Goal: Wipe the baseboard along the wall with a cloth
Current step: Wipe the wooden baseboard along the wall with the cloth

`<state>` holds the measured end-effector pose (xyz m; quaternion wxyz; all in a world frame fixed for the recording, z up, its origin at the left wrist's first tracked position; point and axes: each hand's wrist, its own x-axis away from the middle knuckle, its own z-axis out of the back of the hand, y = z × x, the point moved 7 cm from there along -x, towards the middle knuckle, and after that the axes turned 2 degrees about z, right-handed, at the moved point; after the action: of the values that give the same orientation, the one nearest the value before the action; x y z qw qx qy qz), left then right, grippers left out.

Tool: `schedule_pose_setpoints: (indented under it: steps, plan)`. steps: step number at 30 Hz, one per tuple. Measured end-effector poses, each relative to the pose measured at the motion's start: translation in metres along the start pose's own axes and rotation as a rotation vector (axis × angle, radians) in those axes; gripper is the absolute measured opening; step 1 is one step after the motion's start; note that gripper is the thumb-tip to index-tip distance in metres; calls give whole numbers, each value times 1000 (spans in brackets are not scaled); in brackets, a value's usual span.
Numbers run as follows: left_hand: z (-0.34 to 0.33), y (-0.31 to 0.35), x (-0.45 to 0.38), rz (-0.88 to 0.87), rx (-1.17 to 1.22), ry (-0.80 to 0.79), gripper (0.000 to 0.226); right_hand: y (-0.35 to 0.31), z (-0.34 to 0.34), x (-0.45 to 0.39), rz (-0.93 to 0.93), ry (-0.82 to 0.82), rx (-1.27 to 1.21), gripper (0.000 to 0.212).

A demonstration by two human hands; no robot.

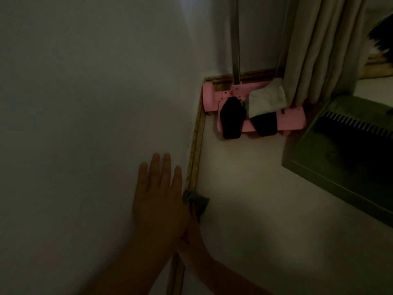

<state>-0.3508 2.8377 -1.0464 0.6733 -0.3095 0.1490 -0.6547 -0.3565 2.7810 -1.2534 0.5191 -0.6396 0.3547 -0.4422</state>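
Observation:
The room is dim. A narrow wood-coloured baseboard [196,145] runs along the foot of the white wall [95,103] toward the far corner. My left hand [159,201] lies flat on the wall with its fingers spread, holding nothing. Partly hidden behind it, my right hand [192,239] presses a small grey cloth [196,201] against the baseboard just above the floor. Only the cloth's bunched far end shows past my fingers.
In the corner stands a pink mop head [255,111] with black pads, a white rag [266,100] and a grey pole [236,39]. A curtain [319,50] hangs to its right. A dark green dustpan-like box [344,154] sits on the pale floor [255,209].

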Motion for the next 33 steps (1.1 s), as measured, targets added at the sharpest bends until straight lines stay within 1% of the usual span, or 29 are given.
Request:
schedule_pose_setpoints:
  steps: [1,3,6,8,10,13,16,20,23,25,27,29,31,33]
  plan:
    - [5,-1,3,-18,-39,-4,76,-4,0,0,2,-16,21,85]
    - [-6,-3,6,-16,-94,-60,77,-16,5,0,-66,-40,21,98]
    - [-8,-8,13,-38,-215,-100,80,-28,13,-1,-120,-39,-78,103]
    - [-13,-8,18,-64,-211,-125,72,-27,15,-6,-113,-46,-88,106]
    - [-16,-7,24,-66,-193,-121,66,-25,14,-12,-107,-88,-77,110]
    - [-17,-5,30,-68,-196,-109,64,-26,16,-16,-106,-106,-85,107]
    - [-18,-8,36,-63,-244,-120,67,-22,16,-10,-116,-139,-74,108]
    - [-16,-14,49,-71,-303,-151,72,-18,8,10,-82,-153,-67,94]
    - [-15,-19,58,-83,-357,-172,73,-15,3,24,-93,-148,-8,91]
    - [-15,-21,61,-88,-363,-185,71,-18,1,25,-86,-155,-19,89]
    - [-15,-21,63,-88,-352,-184,70,-22,4,20,-79,-157,-80,85]
    - [-14,-21,65,-78,-340,-175,70,-30,13,13,-76,-173,-102,87]
    - [-14,-20,67,-63,-334,-169,70,-36,21,6,-70,-199,-62,94]
    - [-17,-18,72,-42,-322,-171,70,-38,25,0,-66,-198,-58,93]
